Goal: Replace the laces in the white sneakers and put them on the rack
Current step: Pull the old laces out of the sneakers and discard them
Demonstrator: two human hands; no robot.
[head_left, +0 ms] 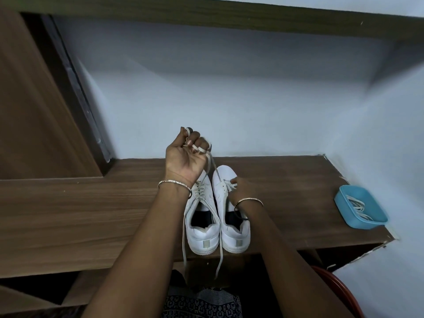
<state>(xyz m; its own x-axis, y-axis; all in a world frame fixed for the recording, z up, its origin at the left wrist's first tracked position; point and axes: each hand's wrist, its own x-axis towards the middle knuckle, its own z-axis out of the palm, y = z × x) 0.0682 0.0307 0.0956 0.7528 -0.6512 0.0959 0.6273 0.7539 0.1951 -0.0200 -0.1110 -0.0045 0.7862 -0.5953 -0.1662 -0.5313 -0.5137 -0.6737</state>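
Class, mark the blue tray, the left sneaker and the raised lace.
blue tray (355, 191): head view, bare far end.
left sneaker (203, 237): head view, heel.
raised lace (215, 168): head view, taut stretch above the toe.

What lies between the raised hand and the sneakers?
A white lace runs from the left hand down to the right sneaker; the head view shows it.

1. The left sneaker (202, 237) and the right sneaker (236, 237) stood side by side on the tabletop (91, 214), with their heels at its near edge.
2. The left hand (185, 154) was above the toes and held a lace (214, 167) that ran down to the right sneaker.
3. The right hand (241, 187) rested on the right sneaker's eyelets.
4. A tray (344, 203) with spare laces (358, 206) in it lay well apart to the right, near the table's right end.
5. A wall (229, 99) stood behind the table.
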